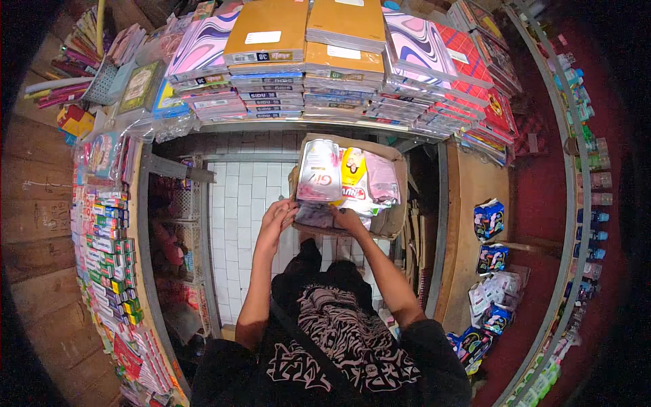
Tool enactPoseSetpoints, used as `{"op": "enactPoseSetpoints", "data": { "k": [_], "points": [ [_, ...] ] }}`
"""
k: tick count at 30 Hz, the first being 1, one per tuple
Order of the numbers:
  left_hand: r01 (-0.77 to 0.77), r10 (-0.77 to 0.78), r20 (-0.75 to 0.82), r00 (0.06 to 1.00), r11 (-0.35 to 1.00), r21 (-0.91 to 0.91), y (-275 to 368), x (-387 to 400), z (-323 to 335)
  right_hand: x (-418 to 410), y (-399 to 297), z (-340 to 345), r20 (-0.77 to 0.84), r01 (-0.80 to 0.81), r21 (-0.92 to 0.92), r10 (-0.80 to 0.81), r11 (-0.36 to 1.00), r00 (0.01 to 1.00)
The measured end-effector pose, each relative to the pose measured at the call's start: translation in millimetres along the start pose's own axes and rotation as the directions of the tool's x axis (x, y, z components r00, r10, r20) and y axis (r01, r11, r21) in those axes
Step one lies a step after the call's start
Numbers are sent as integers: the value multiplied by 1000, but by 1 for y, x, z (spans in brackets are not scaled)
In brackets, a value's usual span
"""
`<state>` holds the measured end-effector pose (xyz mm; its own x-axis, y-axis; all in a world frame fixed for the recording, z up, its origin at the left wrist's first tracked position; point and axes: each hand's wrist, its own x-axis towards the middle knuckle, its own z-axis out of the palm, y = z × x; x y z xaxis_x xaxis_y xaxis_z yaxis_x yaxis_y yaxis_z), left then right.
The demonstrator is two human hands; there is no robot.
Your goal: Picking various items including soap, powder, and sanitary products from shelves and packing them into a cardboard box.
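Note:
An open cardboard box [401,213] stands in front of me below the book shelf, holding several refill pouches. A white and pink Giv pouch [319,173] lies on the left, a yellow, red and white pouch [353,170] in the middle, and a pink pouch [382,178] on the right. My left hand [279,216] is at the box's near left corner, fingers slightly bent; whether it grips the rim is not clear. Reaching over the near side, my right hand [348,220] touches the pouches, its fingertips partly hidden near a dark purple pack [314,212].
Stacked, wrapped notebooks [269,76] fill the shelf above the box. Toothpaste cartons [109,254] line the left shelf. On the right shelf lie blue packs [489,219], with bottles [597,236] beyond a metal rail [585,203]. A metal bar [178,168] juts in from the left.

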<state>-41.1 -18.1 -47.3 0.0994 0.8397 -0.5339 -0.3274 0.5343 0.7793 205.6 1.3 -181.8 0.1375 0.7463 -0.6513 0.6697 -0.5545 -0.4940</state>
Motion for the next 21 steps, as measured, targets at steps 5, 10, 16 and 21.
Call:
{"op": "enactPoseSetpoints", "data": {
  "k": [5,10,16,21],
  "points": [
    [19,-22,43,999,998,59,1,4,15,-38,19,-19,-103,201,7,-200,980,974],
    [39,-49,141,989,997,71,-13,9,36,-95,15,-43,-198,204,24,-195,979,961],
    [108,-153,338,929,983,149,-31,16,99,-124,45,-52,-551,468,138,-325,873,769],
    [161,-275,503,819,952,259,-55,16,166,-155,77,-77,-661,390,399,-34,830,749]
  ]
}}
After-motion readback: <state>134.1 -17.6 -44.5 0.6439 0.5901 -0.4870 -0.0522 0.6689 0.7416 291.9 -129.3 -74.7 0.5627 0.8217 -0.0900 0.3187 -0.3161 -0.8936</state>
